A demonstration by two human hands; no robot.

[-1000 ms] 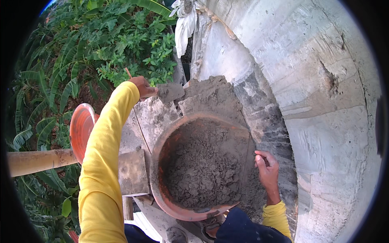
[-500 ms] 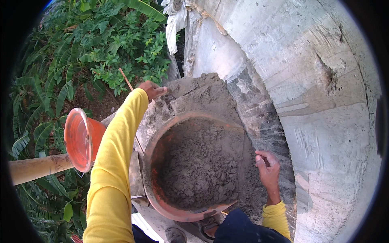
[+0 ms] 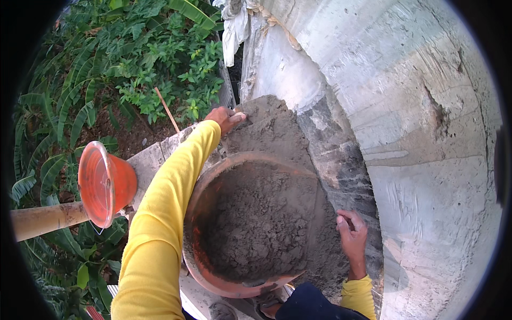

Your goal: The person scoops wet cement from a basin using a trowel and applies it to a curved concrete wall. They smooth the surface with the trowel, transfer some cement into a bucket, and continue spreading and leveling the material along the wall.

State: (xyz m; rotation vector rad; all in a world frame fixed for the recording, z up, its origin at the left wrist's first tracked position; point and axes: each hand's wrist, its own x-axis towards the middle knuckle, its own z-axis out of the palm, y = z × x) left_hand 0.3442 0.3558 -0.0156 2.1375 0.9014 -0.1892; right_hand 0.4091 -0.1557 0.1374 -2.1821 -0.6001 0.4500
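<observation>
One mortar tub, left grip beyond

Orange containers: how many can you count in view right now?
2: the orange bucket at left, beside the bamboo pole, and the round tub of grey mortar at centre. The left yellow sleeve could hide another.

The left hand has moved right to the left edge of the mortar heap beyond the tub, its yellow sleeve swinging right too and uncovering the orange bucket at left, which it partly hid before.
</observation>
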